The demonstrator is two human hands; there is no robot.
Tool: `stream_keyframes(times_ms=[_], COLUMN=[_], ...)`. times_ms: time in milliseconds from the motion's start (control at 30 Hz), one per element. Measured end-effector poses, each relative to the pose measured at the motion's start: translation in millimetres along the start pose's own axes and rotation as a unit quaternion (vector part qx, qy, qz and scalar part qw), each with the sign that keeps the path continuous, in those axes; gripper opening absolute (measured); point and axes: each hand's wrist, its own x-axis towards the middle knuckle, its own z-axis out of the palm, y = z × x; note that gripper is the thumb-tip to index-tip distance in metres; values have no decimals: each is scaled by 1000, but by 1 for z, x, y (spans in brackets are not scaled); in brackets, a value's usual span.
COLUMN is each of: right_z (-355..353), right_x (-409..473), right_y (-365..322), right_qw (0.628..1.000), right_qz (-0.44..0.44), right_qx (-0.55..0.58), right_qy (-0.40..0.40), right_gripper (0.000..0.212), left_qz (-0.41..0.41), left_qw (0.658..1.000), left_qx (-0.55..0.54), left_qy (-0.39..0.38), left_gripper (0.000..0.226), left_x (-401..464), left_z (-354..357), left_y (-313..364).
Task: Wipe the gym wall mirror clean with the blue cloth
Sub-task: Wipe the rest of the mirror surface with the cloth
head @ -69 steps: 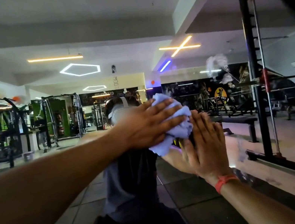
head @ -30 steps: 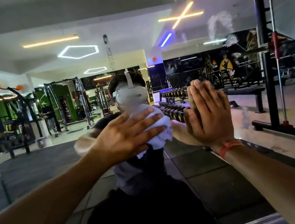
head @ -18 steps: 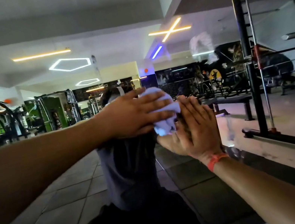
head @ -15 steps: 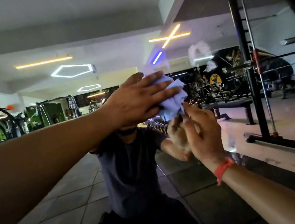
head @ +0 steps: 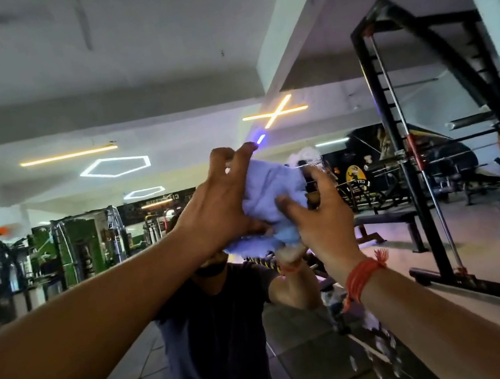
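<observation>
Both hands are gripping the bunched blue cloth (head: 272,198) just in front of the mirror (head: 389,265) — left hand (head: 216,215) curling over its top, right hand (head: 321,220) pinching its near-right edge. Refolding it flat would likely be giving a cleaner wiping face — smears are showing low right.

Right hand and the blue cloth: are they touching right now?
Touching. The head view shows the right hand with its fingers curled into the blue cloth, which the left hand also grips.
</observation>
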Motion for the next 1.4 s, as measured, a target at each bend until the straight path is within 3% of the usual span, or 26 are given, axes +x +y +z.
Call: stream_keyframes(times_ms=[67,200,267,367,433,467,567,633,767,867,933,1000,1067,1167,1233,1267,1333,1400], right_z=[-4,-22,-31,-30,-22,-18,-7,-3,-5,-2,-6,-31,-61,-58,-25,-12,-7,-31], right_x=[8,29,37,41,41,39,21,6,39,59,52,50,69,97,85,70,45,59], right_y=[4,4,1,4,15,23,39,43,51,43,47,64,79,69,55,53,58,63], right_qw=[999,994,968,893,862,864,922,930,897,900,883,832,808,880,898,887,827,778], right_qz=[-18,-49,-130,-281,-325,-320,-252,-247,-259,-237,-290,-390,-413,-287,-249,-281,-400,-468], right_qx=[-27,-98,-206,-321,-368,-373,-284,-270,-359,-365,-365,-377,-405,-379,-363,-366,-383,-402], right_qy=[-15,7,56,144,127,111,73,23,-1,-5,-54,-115,-115,-11,16,-9,-101,-123], right_gripper=[54,44,44,36,30,28,40,53,67,68,65,61,59,58,59,61,64,64], left_qz=[-37,-153,-166,-118,-57,-26,67,110,157,173,156,145,146,146,143,145,155,166], left_qw=[998,975,972,985,994,993,978,966,949,940,941,942,939,936,937,937,936,933], left_qx=[-42,-160,-157,-94,11,57,165,207,252,286,297,300,310,318,317,316,315,319], left_qy=[-16,17,55,85,95,102,109,110,109,72,45,33,31,40,37,36,35,27], left_gripper=[121,39,23,26,28,28,25,24,31,46,53,57,59,60,59,58,59,59], left_x=[5,24,32,47,58,62,67,66,63,66,69,69,67,66,69,69,70,70], left_z=[-4,-15,-10,-7,-11,-15,-24,-22,-18,-18,-17,-14,-10,-7,-6,-6,-8,-12], left_y=[0,8,14,21,21,20,9,-5,-23,-26,-30,-35,-40,-44,-45,-46,-49,-48])
